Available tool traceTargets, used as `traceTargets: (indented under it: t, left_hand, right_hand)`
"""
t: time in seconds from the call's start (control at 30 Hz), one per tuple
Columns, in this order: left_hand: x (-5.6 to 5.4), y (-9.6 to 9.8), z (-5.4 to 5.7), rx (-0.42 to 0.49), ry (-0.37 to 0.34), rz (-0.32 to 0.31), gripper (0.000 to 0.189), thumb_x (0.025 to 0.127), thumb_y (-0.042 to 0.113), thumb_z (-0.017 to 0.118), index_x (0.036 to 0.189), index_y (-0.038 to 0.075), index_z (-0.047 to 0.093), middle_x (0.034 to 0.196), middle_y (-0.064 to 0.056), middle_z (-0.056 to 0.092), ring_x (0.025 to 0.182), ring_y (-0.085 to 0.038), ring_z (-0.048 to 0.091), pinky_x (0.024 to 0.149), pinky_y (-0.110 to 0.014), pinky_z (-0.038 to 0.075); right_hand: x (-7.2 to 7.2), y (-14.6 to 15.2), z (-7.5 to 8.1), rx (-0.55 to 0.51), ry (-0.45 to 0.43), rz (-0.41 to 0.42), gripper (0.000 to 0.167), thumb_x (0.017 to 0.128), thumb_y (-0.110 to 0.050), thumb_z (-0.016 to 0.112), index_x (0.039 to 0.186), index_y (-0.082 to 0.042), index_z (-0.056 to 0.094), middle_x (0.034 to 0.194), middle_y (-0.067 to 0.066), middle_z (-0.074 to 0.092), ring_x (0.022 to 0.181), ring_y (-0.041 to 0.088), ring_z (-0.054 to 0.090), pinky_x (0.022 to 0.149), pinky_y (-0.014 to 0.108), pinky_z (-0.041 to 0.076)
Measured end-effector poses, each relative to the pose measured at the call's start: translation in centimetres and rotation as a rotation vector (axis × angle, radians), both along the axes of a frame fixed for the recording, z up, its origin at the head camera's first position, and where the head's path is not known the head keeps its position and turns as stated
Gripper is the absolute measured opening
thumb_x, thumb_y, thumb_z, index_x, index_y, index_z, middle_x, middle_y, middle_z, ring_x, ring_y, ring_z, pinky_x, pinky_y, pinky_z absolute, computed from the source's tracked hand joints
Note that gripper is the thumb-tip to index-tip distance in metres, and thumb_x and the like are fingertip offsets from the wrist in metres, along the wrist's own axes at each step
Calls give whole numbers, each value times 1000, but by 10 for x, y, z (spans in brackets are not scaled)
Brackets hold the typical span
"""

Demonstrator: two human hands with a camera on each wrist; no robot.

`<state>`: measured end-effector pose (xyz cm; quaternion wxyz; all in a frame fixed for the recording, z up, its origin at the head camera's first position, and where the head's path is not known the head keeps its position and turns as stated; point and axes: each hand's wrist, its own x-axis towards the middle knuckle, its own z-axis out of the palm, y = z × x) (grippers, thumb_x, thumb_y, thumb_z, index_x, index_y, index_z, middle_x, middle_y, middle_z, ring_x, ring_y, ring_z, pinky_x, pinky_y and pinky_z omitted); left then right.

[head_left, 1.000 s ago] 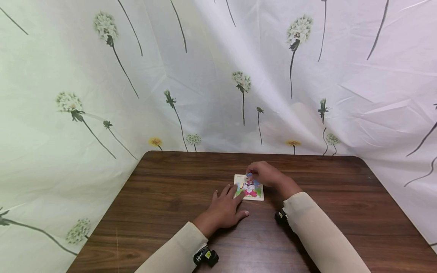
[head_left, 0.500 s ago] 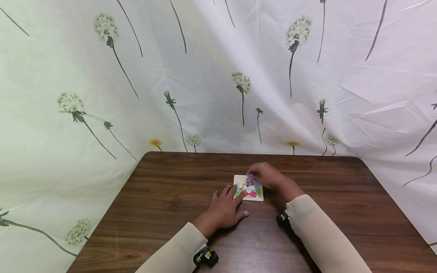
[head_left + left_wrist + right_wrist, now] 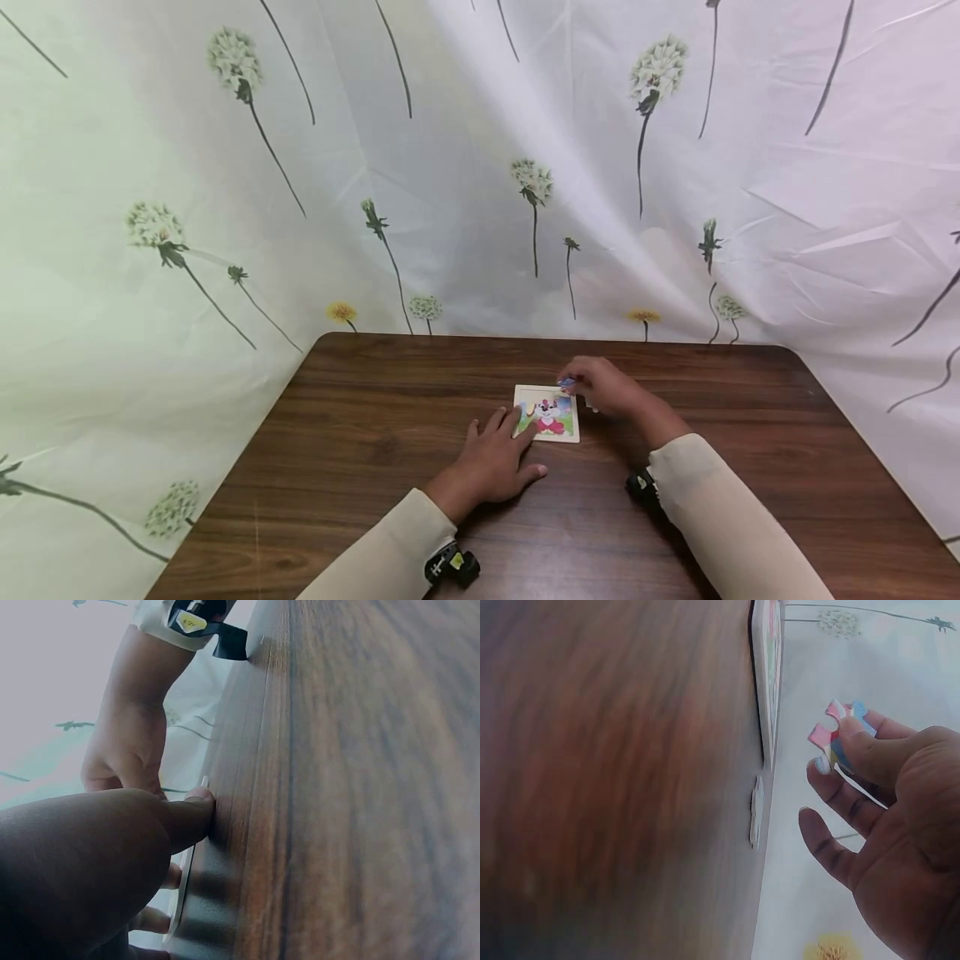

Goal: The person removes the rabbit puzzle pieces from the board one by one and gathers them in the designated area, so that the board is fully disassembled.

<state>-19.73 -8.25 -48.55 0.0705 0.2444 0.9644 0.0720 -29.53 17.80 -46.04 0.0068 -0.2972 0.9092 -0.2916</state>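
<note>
Over board (image 3: pixel 534 393), far-right corner, pinching a puzzle piece (image 3: pixel 825 739) with right hand (image 3: pixel 609 387)! Pointing tabs (image 3: pixel 820 736) downward; can't tell long axis.

Head camera: high, set back, facing forward and down across the tabletop (image 3: pixel 375 450). Both wrist cameras: low, close in, the tabletop standing sideways. Puzzle board (image 3: pixel 575 428) common to all three; edge-on from both wrists.
</note>
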Motion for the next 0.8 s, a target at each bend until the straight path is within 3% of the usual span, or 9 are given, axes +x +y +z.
traceTargets:
  t: [0.37,0.8]
  left_hand:
    - [-1,1,-1,3,-7,8,73,107,67,55,168,28,45,181,-8,30,168,-37,29,126,-73,31]
    - [2,2,0,3,4,9,72,107,65,58,168,27,46,180,-8,32,167,-37,31,125,-72,33]
  right_hand:
    - [5,27,-2,-61,-67,-85,11,99,-3,78,104,-11,74,95,3,74,86,13,65,75,30,55]
    - [11,56,-5,-95,-68,-114,9,101,0,75,105,-7,78,95,4,76,85,11,69,79,30,57]
